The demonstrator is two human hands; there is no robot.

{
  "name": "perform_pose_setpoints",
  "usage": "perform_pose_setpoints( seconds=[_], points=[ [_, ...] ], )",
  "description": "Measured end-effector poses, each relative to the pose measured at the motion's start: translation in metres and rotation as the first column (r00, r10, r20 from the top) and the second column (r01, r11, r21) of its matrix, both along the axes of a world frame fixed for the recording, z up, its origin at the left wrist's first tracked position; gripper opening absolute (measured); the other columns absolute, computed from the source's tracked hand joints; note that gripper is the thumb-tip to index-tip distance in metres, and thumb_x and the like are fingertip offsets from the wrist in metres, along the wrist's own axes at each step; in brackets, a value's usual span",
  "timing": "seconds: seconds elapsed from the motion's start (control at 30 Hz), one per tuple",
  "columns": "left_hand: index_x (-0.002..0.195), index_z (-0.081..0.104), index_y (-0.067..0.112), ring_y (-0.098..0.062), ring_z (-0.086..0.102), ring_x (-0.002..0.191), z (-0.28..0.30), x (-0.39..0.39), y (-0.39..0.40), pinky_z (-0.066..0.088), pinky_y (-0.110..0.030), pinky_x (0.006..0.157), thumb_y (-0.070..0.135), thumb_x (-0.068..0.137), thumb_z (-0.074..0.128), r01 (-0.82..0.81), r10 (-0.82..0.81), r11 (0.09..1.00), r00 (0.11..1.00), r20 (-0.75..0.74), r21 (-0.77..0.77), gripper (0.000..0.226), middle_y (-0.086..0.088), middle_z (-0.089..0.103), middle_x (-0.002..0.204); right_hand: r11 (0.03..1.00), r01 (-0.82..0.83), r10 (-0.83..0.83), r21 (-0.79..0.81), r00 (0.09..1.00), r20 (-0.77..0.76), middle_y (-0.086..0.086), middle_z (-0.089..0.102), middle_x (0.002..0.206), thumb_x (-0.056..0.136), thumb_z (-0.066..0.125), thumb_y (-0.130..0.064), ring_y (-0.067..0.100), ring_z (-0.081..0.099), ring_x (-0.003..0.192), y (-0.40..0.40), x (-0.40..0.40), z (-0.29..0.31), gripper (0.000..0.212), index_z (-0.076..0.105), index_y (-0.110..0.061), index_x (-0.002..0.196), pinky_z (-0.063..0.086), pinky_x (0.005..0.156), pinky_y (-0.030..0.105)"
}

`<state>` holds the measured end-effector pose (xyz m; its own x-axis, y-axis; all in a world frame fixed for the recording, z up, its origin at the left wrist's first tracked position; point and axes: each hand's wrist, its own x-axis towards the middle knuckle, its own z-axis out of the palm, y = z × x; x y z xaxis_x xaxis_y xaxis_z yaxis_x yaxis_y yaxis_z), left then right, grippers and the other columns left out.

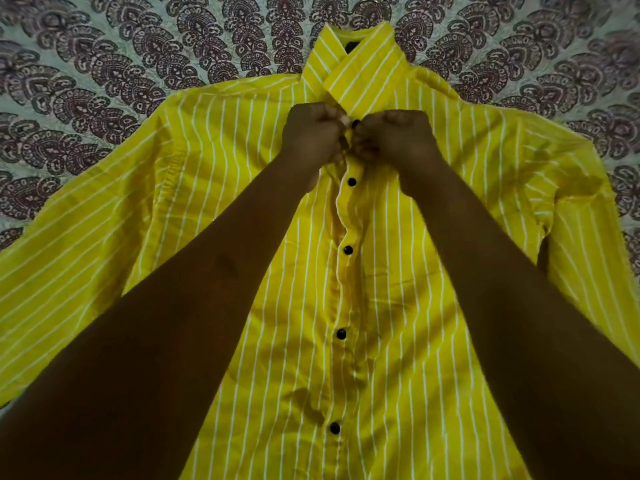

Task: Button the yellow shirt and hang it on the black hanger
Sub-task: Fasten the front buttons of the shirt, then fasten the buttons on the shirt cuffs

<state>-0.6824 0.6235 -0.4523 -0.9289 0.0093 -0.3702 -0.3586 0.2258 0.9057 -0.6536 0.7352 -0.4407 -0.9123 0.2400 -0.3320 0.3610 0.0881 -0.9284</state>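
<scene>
The yellow shirt [398,271] with white stripes lies flat, front up, collar at the far end and sleeves spread to both sides. Several black buttons run down its placket, and those below my hands sit through their holes. My left hand [311,136] pinches the placket edge just under the collar. My right hand [398,136] pinches the fabric opposite it. A black button [355,124] shows between the two hands. A thin curved hook, possibly the hanger's [372,2], peeks out above the collar; the rest is hidden.
The shirt rests on a pale bedspread [138,57] printed with dark paisley shapes, which fills the whole view around it. The shirt's right sleeve [581,258] is folded back on itself near the right edge.
</scene>
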Motion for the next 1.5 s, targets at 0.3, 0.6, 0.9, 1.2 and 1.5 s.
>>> perform_pose_setpoints(
  seconds=[0.3,0.6,0.9,1.2,1.5],
  points=[
    [0.083,0.068,0.007,-0.022,0.065,0.088,-0.001,-0.016,0.002,0.046,-0.027,0.071,0.014,0.078,0.063,0.071,-0.238,0.879,0.922,-0.306,-0.471,0.009,-0.01,0.072,0.089,0.991,-0.02,0.049,-0.134,0.975,0.215,0.012,0.064,0.067,0.082,0.059,-0.004,0.015,0.062,0.056,0.008,-0.018,-0.002,0.014,0.059,-0.007,0.069,0.052,0.054,0.02],
    [0.094,0.069,0.008,-0.019,0.065,0.095,0.024,0.035,-0.021,0.044,-0.021,0.084,0.009,0.078,0.066,0.082,-0.197,0.9,0.953,-0.23,-0.428,0.016,-0.008,0.071,0.102,0.914,0.039,-0.031,0.404,0.999,-0.027,0.012,0.068,0.106,0.084,0.058,-0.01,0.021,0.063,0.097,0.008,0.058,0.013,0.027,0.062,-0.009,0.111,0.046,0.082,0.026],
    [0.097,0.067,0.009,-0.022,0.066,0.092,0.071,0.18,-0.018,0.051,-0.032,0.086,0.009,0.08,0.067,0.195,-0.27,0.919,0.944,-0.187,-0.342,0.017,-0.007,0.07,0.104,0.94,0.114,-0.126,0.322,0.992,0.019,0.006,0.069,0.097,0.065,0.039,-0.045,0.008,0.059,0.085,0.014,0.227,0.058,0.063,0.062,-0.007,0.11,0.037,0.069,0.001],
    [0.1,0.067,0.013,-0.018,0.062,0.093,0.094,0.331,0.008,0.05,-0.034,0.082,0.011,0.082,0.067,0.349,-0.38,0.893,0.923,-0.06,-0.284,0.018,-0.004,0.069,0.106,0.909,0.227,-0.285,0.349,0.95,0.125,0.014,0.068,0.105,0.084,0.058,-0.018,0.024,0.065,0.093,0.039,0.401,0.065,0.028,0.062,-0.003,0.107,0.046,0.075,0.028],
    [0.1,0.067,0.012,-0.021,0.063,0.096,0.064,0.446,0.074,0.05,-0.034,0.08,0.013,0.083,0.067,0.48,-0.508,0.812,0.861,0.005,-0.333,0.016,-0.005,0.069,0.108,0.725,0.381,-0.512,0.573,0.855,0.079,0.012,0.052,0.103,0.074,0.066,-0.034,0.032,0.053,0.09,0.091,0.511,0.045,0.041,0.049,-0.01,0.103,0.047,0.066,0.044]
  ],
)
